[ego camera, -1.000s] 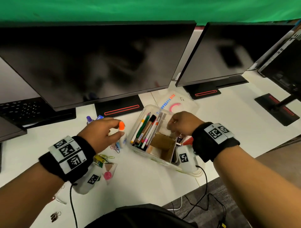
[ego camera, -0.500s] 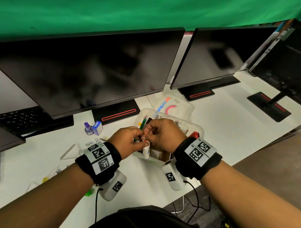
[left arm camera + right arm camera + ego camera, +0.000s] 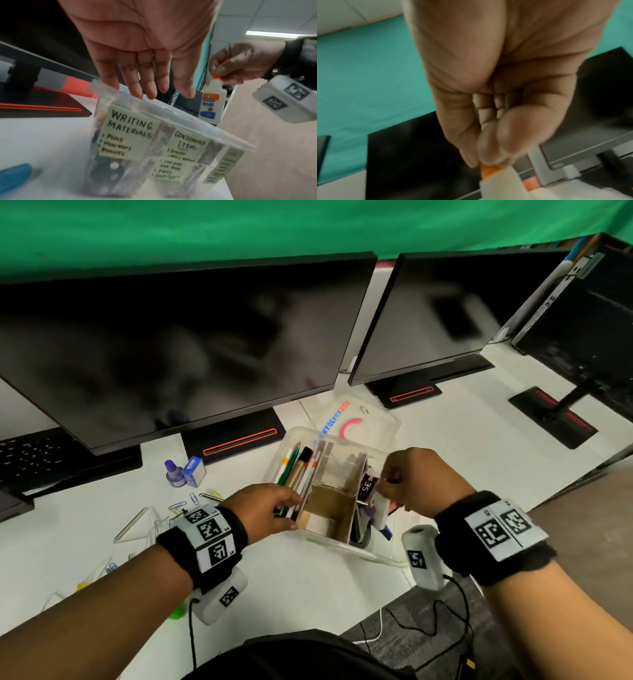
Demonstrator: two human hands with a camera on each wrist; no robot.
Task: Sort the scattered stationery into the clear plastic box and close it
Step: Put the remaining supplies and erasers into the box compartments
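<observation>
The clear plastic box (image 3: 373, 554) stands open on the white desk, split by cardboard dividers, with pens and markers (image 3: 296, 470) in its left compartment. Paper labels (image 3: 127, 133) cover its front wall (image 3: 228, 151). My right hand (image 3: 416, 482) pinches the orange cap of a white glue bottle (image 3: 211, 104) and holds it upright over the box's right compartment. That bottle also shows in the right wrist view (image 3: 498, 182). My left hand (image 3: 265, 510) reaches over the box's near left rim with straight fingers (image 3: 147, 81) and holds nothing. The box lid (image 3: 356, 421) lies behind the box.
Left of the box lie a purple ink bottle (image 3: 174, 474), a small blue box (image 3: 194, 470), several paper clips (image 3: 183, 503) and a clear ruler (image 3: 132, 525). Two dark monitors (image 3: 191, 347) stand along the back. A cable (image 3: 442, 621) hangs off the desk's front edge.
The glue bottle went from my left hand to my right, which carried it to the box's right side. My left hand let go and spread flat over the left rim.
</observation>
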